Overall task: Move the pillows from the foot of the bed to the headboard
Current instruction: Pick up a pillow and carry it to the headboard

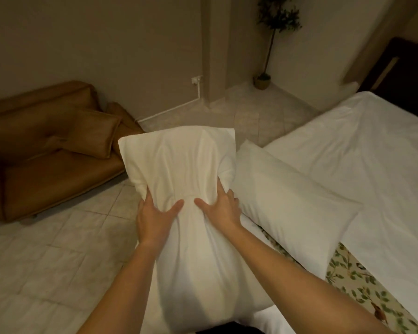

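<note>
A white pillow (186, 165) is lifted in front of me, long side pointing away, above the bed's near corner and the floor. My left hand (155, 219) grips its left side and my right hand (221, 210) grips its right side, thumbs pressed into the middle of the cover. A second white pillow (292, 206) lies flat on the bed (372, 153) just right of the held one. The dark headboard (405, 75) shows at the far right, beyond the white sheet.
A brown leather sofa (46, 169) with a cushion stands on the tiled floor (46, 261) to the left. A potted plant (263, 78) sits in the far corner by a wall pillar. A leaf-patterned cover (362, 285) shows at the bed's near edge.
</note>
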Action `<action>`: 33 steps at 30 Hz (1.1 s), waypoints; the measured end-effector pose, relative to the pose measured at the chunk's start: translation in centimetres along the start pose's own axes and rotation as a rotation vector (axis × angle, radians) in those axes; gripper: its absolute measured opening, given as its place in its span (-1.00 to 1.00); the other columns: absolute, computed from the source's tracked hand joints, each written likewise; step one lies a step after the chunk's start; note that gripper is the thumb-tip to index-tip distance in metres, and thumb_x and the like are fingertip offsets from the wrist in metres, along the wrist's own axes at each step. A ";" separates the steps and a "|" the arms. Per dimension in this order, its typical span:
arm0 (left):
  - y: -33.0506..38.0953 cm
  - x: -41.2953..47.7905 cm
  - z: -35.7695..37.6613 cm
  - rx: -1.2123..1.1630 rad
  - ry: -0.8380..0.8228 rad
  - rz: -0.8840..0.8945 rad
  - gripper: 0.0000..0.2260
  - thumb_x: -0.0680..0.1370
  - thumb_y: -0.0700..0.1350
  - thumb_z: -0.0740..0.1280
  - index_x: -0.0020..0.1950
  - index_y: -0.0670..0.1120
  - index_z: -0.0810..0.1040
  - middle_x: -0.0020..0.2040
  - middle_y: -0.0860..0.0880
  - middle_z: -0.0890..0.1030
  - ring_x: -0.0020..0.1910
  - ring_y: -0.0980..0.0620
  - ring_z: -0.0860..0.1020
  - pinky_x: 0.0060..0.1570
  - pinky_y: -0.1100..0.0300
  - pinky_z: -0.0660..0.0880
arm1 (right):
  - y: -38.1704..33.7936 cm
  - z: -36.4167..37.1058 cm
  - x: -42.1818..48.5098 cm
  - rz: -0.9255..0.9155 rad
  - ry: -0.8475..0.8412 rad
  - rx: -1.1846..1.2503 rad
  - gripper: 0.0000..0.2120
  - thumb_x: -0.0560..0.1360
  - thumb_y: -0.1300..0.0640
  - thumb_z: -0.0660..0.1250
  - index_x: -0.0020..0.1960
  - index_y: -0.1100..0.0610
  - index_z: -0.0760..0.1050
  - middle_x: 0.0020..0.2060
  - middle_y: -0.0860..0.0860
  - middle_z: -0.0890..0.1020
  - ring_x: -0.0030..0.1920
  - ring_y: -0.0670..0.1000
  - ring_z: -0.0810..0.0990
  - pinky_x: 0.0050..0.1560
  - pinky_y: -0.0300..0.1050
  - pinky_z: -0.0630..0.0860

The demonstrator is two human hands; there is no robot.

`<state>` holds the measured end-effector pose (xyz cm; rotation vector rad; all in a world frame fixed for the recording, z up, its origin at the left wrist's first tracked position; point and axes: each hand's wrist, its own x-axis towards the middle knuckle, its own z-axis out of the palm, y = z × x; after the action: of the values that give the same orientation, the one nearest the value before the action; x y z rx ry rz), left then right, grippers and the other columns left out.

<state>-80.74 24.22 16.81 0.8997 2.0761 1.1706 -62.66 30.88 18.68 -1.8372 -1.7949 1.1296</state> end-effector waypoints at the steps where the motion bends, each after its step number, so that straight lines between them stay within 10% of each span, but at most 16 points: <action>1: -0.2 1.9 -0.4 0.004 0.003 -0.004 0.05 0.25 0.52 0.56 0.65 0.22 0.27 0.39 0.03 0.51 0.37 -0.10 0.54 0.37 -0.20 0.54 | -1.0 0.8 1.5 -0.005 -0.009 -0.006 0.00 0.50 -0.43 0.41 0.72 -0.28 -0.12 0.57 0.17 0.31 0.52 0.31 0.30 0.52 0.32 0.27; 33: 9.0 59.6 -9.5 0.268 -0.239 0.163 0.00 0.35 0.43 0.53 0.69 0.16 0.23 0.51 -0.06 0.44 0.48 -0.16 0.46 0.39 -0.11 0.49 | -33.5 16.5 42.4 0.200 0.207 0.045 0.04 0.35 -0.57 0.27 0.69 -0.26 -0.05 0.52 0.10 0.45 0.47 0.34 0.42 0.48 0.40 0.33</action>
<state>-121.32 69.79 19.48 1.2895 2.0198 0.8254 -102.10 71.29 19.48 -2.0589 -1.4873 0.9950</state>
